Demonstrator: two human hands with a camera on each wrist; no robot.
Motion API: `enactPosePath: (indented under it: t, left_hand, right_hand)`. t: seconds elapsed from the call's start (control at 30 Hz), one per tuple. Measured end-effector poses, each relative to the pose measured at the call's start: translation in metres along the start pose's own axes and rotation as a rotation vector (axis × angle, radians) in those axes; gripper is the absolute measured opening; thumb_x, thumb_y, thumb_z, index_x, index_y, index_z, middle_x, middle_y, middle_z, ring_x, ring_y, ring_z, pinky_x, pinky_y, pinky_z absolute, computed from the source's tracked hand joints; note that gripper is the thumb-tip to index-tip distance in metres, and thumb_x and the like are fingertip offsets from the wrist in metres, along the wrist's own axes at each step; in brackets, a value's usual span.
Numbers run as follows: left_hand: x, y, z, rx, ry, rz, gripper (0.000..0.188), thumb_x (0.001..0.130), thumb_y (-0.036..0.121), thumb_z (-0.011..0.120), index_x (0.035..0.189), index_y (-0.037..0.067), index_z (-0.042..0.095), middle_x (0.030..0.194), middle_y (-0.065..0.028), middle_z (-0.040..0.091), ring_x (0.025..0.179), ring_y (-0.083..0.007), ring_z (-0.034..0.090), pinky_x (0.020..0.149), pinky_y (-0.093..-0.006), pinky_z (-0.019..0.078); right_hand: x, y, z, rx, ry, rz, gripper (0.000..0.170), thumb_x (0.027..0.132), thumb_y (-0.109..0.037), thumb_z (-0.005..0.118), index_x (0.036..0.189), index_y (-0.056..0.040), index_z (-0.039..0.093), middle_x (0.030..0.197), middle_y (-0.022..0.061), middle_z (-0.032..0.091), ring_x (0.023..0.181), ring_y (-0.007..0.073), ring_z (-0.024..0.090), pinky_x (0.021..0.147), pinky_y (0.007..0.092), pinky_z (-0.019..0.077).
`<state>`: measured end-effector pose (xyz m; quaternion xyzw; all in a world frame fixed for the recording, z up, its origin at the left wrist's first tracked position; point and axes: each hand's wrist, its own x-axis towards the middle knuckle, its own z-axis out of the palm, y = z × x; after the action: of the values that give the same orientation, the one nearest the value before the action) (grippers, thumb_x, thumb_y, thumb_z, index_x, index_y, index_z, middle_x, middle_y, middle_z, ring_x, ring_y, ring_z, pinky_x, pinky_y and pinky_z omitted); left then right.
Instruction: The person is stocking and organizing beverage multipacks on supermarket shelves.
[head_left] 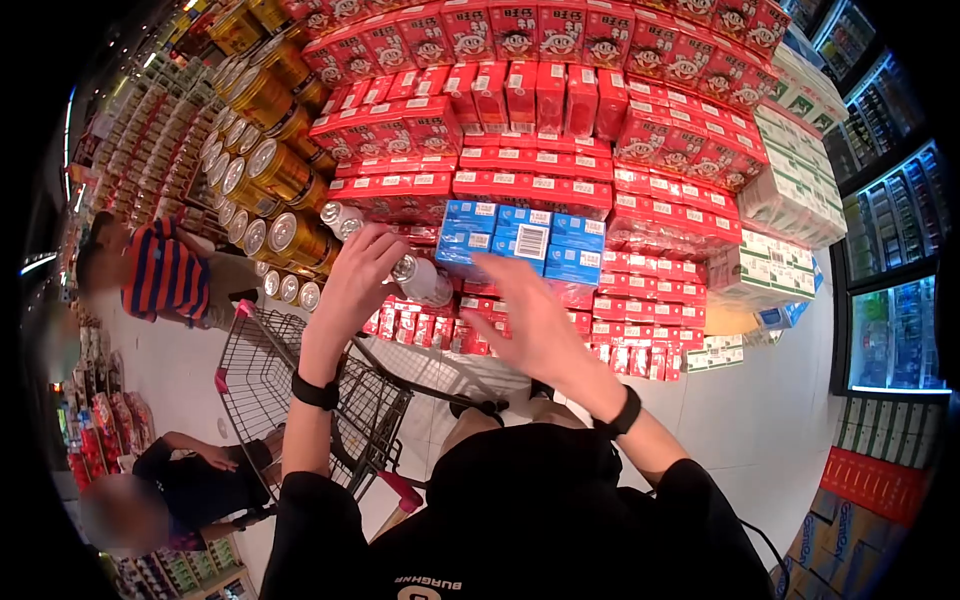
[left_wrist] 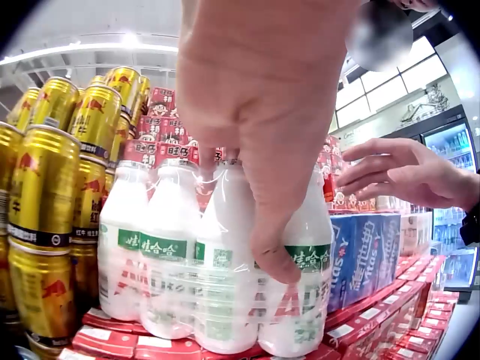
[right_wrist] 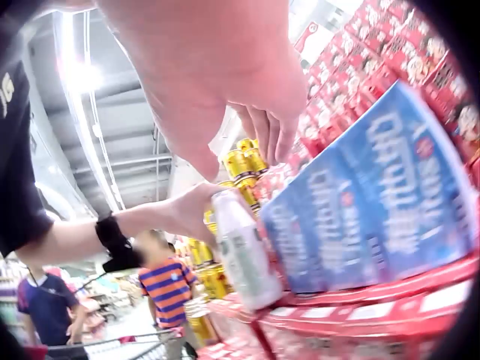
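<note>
In the head view my left hand (head_left: 352,280) is over a shrink-wrapped pack of white plastic drink bottles (head_left: 424,282). The left wrist view shows several bottles with green label bands; my thumb (left_wrist: 279,262) lies against the front of one, and the other fingers reach behind the necks. The pack (left_wrist: 169,247) stands on red cartons. My right hand (head_left: 535,328) hovers over the stack's front edge with its fingers extended, holding nothing. Just beyond it sits a block of blue drink cartons (head_left: 522,240), to the right of the bottles.
Red cartons (head_left: 535,190) rise in steps ahead. Golden cans (head_left: 285,170) are stacked at the left, green-and-white cartons (head_left: 790,195) at the right. A wire shopping cart (head_left: 262,372) stands at my left, near two people. Lit drink fridges (head_left: 895,240) line the far right.
</note>
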<state>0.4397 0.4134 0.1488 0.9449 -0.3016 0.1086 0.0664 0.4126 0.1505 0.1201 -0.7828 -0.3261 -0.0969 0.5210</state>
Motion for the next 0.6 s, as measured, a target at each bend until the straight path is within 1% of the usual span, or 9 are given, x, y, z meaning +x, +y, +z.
enactPosePath:
  t: [0.07,0.17,0.27,0.3,0.4,0.43,0.5,0.53,0.6]
  left_hand:
    - [-0.007,0.001,0.003,-0.013,0.031,-0.034,0.059,0.056,-0.001,0.078,0.112,0.004,0.060,0.123,-0.0108,0.060,0.120,-0.0321,0.052,0.103,-0.0429,0.0426]
    - [-0.024,0.008,0.011,-0.029,0.252,-0.175,0.078,0.057,0.001,0.084,0.129,0.007,0.056,0.145,-0.0115,0.047,0.131,-0.0362,0.047,0.109,-0.0461,0.0390]
    - [-0.048,0.008,0.041,-0.181,0.593,-0.405,0.085,0.063,0.003,0.088,0.138,0.004,0.048,0.147,-0.0156,0.044,0.125,-0.0316,0.052,0.099,-0.0392,0.0477]
    - [-0.057,0.006,0.053,-0.255,0.625,-0.499,0.084,0.068,0.003,0.088,0.140,-0.001,0.044,0.146,-0.0164,0.044,0.124,-0.0267,0.053,0.094,-0.0352,0.0506]
    - [-0.076,-0.007,0.099,-0.846,0.680,-0.825,0.061,0.095,0.015,0.068,0.143,-0.002,0.035,0.140,-0.0155,0.047,0.117,-0.0229,0.057,0.099,-0.0354,0.0485]
    - [-0.077,-0.012,0.109,-1.021,0.674,-0.890,0.058,0.098,0.021,0.062,0.144,-0.002,0.035,0.139,-0.0151,0.048,0.116,-0.0225,0.057,0.099,-0.0351,0.0482]
    - [-0.079,-0.023,0.121,-1.360,0.655,-1.016,0.056,0.104,0.033,0.051,0.145,-0.001,0.033,0.137,-0.0143,0.050,0.113,-0.0216,0.059,0.099,-0.0346,0.0476]
    - [-0.075,-0.030,0.127,-1.315,0.596,-1.064,0.062,0.105,0.049,0.042,0.145,0.003,0.036,0.134,-0.0126,0.052,0.112,-0.0210,0.059,0.097,-0.0336,0.0466]
    - [-0.066,-0.040,0.125,-1.456,0.546,-1.078,0.065,0.103,0.056,0.041,0.145,0.007,0.039,0.131,-0.0103,0.054,0.112,-0.0194,0.058,0.096,-0.0333,0.0453]
  right_hand:
    - [0.013,-0.004,0.038,0.078,0.002,0.024,0.060,0.085,-0.008,0.068,0.137,0.0050,0.041,0.127,0.0249,0.054,0.124,0.0416,0.050,0.108,0.0447,0.0409]
    - [0.027,0.009,0.092,0.129,0.120,-0.044,0.064,0.086,-0.008,0.069,0.141,0.0004,0.038,0.132,0.0258,0.052,0.121,0.0424,0.053,0.102,0.0464,0.0455]
    - [0.029,0.012,0.113,0.109,0.168,-0.008,0.063,0.082,0.000,0.064,0.139,0.0029,0.037,0.131,0.0245,0.050,0.123,0.0417,0.050,0.103,0.0468,0.0433]
    - [0.031,0.016,0.120,0.097,0.229,-0.042,0.059,0.082,0.000,0.065,0.135,0.0002,0.041,0.127,0.0225,0.053,0.118,0.0412,0.053,0.097,0.0465,0.0466]
    - [0.030,0.018,0.129,0.085,0.251,0.018,0.055,0.082,-0.002,0.066,0.132,-0.0012,0.043,0.124,0.0214,0.055,0.110,0.0405,0.058,0.089,0.0456,0.0508]
    - [0.029,0.023,0.135,0.097,0.221,0.155,0.053,0.082,-0.008,0.071,0.128,-0.0023,0.045,0.121,0.0206,0.057,0.104,0.0397,0.062,0.082,0.0449,0.0538]
    - [0.024,0.032,0.138,0.079,0.186,0.207,0.052,0.080,-0.012,0.075,0.124,-0.0020,0.048,0.117,0.0188,0.061,0.101,0.0389,0.064,0.080,0.0441,0.0548]
    - [0.023,0.036,0.140,0.074,0.170,0.227,0.052,0.079,-0.014,0.077,0.122,-0.0019,0.050,0.114,0.0180,0.062,0.100,0.0386,0.065,0.080,0.0437,0.0553]
    - [0.023,0.041,0.147,0.042,0.228,0.098,0.051,0.078,-0.016,0.077,0.121,-0.0046,0.051,0.119,0.0165,0.060,0.104,0.0368,0.063,0.082,0.0424,0.0558]
